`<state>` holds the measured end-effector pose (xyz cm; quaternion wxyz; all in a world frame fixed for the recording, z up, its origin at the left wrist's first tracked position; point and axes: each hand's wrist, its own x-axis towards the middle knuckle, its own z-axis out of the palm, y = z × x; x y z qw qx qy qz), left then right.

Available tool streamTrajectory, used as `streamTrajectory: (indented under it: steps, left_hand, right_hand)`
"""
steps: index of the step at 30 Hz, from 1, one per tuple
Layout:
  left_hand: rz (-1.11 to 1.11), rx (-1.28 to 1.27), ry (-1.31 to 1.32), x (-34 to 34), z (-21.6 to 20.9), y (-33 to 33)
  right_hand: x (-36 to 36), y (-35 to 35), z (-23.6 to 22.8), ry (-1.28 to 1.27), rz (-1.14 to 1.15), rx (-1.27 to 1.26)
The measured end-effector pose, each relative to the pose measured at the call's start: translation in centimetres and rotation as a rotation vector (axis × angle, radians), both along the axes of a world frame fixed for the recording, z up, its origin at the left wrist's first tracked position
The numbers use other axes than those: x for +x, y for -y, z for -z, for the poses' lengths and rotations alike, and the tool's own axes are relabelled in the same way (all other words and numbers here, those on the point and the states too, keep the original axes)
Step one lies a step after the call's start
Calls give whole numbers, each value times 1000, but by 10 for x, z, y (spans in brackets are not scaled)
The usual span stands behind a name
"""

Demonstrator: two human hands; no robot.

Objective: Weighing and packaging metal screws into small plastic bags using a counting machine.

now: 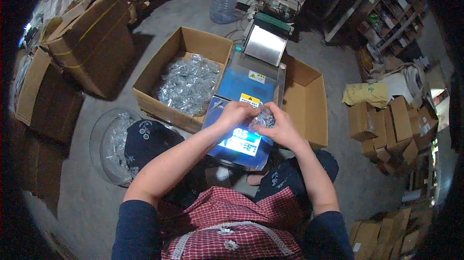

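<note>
Item held: small clear packet of shiny metal parts (263, 117), pinched between both hands above the blue sloped face of a sealing machine (246, 86). Left hand (236, 113): fingers curled shut on the packet's near-left edge. Right hand (279, 127): fingers pressed together on the right edge, thumb on top. Directly beneath the grip: lit display panel (240, 141) and a yellow warning label (250, 99). Beyond the grip, farther from the body: the machine's steel chute (265, 44). Left of the grip: open cardboard box (159, 74) holding a heap of similar clear packets (188, 83). Right of the grip: second open box (309, 100), contents not visible. Down-left, beside the knee: wire basket (104, 144) with more packets. Risk, as judged: the slick film could slip from the pinch and slide down the sloped face, or parts could spill should the packet be unsealed; its state cannot be told. Room: tight between the box walls on either side; freer toward the body.
</note>
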<state>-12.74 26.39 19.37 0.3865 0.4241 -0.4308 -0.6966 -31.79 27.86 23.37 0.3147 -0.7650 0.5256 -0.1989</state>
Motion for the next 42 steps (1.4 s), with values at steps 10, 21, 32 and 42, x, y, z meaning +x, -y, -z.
streamTrajectory:
  steps: [10,21,32,42]
  left_hand:
    - [1,-271,195,9,2,9]
    - [91,-232,257,19,13,8]
    - [117,-97,6,20,-2,-3]
    - [-16,-65,-87,5,2,-12]
  right_hand:
    - [-2,0,1,-41,-75,-236]
    - [4,-1,-4,-4,-238,-284]
    - [10,-6,-8,31,-246,-292]
    - [16,-12,-5,166,-92,-271]
